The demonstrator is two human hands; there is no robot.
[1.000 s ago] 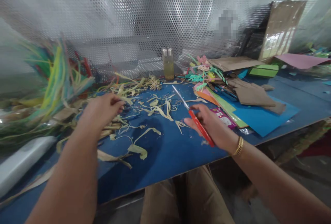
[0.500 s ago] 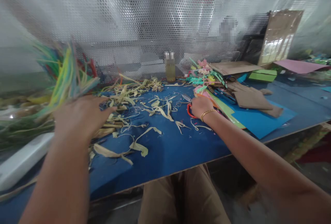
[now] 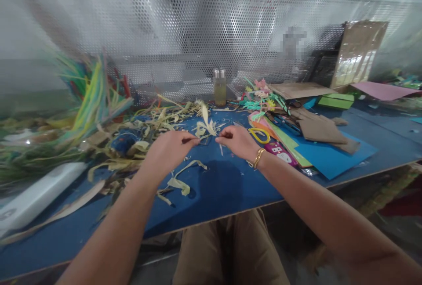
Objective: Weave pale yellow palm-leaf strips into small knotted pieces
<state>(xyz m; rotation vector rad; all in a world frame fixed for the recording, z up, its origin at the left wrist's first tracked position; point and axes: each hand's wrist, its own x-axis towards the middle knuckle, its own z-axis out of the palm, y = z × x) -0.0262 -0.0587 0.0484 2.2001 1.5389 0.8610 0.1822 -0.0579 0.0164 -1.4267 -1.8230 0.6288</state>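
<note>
Both of my hands are over the middle of the blue tabletop, a short gap between their fingertips. My left hand is closed in a pinch, thumb against fingers; what it pinches is too small to make out. My right hand, wearing a gold bracelet, is also pinched, close to the pale dried strips just behind the fingertips. Whether it grips one of them I cannot tell. A curled dry strip lies in front of my left hand. Beside my right hand is a yellow loop handle.
Dried scraps and colourful strands crowd the left, with a long white object. A lidded bottle stands before the perforated metal screen. Right are paper flowers, blue paper and brown cardboard.
My left hand has come right from the strands at the left to the middle. My right hand has let go of the red-handled scissors and moved left, into a pinch.
</note>
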